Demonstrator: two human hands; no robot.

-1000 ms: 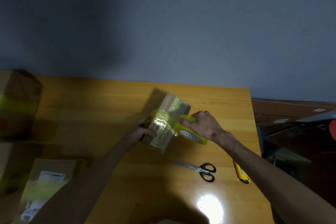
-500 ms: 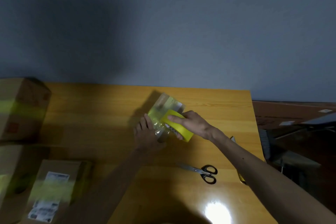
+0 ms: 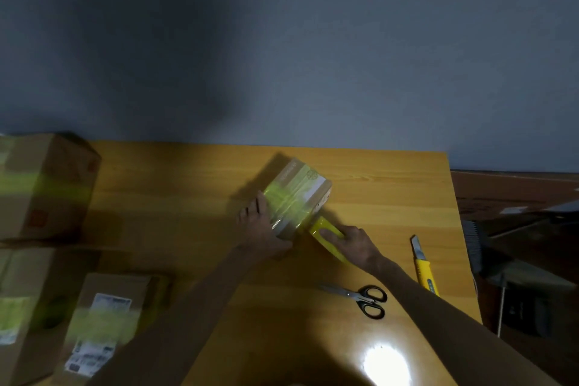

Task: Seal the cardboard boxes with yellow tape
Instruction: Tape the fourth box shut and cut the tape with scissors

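A small cardboard box (image 3: 299, 194) wrapped in bands of yellow tape lies at the middle of the wooden table (image 3: 188, 185). My left hand (image 3: 263, 230) rests on its near left side with straight fingers and holds it down. My right hand (image 3: 354, 244) grips the yellow tape roll (image 3: 326, 233) just off the box's near right corner. A strip of tape runs from the roll onto the box.
Black-handled scissors (image 3: 360, 298) and a yellow utility knife (image 3: 424, 266) lie near the table's right edge. Three taped cardboard boxes sit at the left: one at the back (image 3: 40, 185), one at the left edge (image 3: 18, 307), one labelled at the front (image 3: 103, 320).
The right hand has carried the tape roll from over the box down to its near right corner, drawing tape across. The left hand stayed on the box. The view shifted slightly.
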